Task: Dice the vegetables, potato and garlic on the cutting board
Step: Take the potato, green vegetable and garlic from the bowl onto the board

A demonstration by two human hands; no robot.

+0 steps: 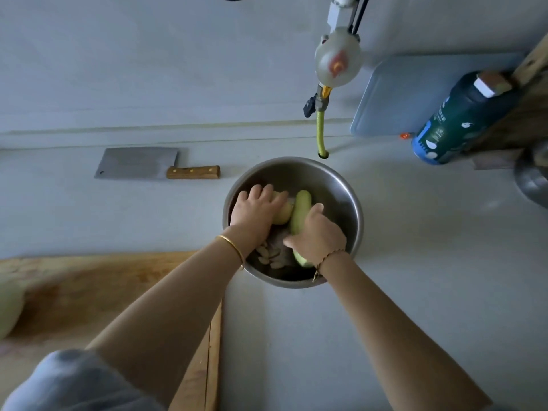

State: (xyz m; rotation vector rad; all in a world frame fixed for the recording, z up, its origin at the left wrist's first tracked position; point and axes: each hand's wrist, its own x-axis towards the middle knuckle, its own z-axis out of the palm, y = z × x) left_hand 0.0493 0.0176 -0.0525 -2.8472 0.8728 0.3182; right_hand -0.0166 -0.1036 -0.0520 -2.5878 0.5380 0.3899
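Observation:
A steel bowl [341,185] stands on the counter. Both my hands are inside it. My left hand [256,210] grips a peeled yellowish potato [283,213]. My right hand [317,232] is wrapped around a long pale green peeled vegetable [302,203] that lies lengthwise in the bowl. Several peeled garlic cloves [267,255] lie at the bowl's near side, partly hidden by my wrists. The wooden cutting board [89,286] lies to the lower left, with a pale green vegetable piece [9,307] at its left edge. A cleaver [139,163] with a wooden handle rests flat on the counter behind the board.
A yellow-green hose [320,134] under a valve hangs down behind the bowl. A dark green bottle [456,120] and a pale blue plastic board [415,96] stand at the back right. Another metal vessel [533,179] shows at the right edge.

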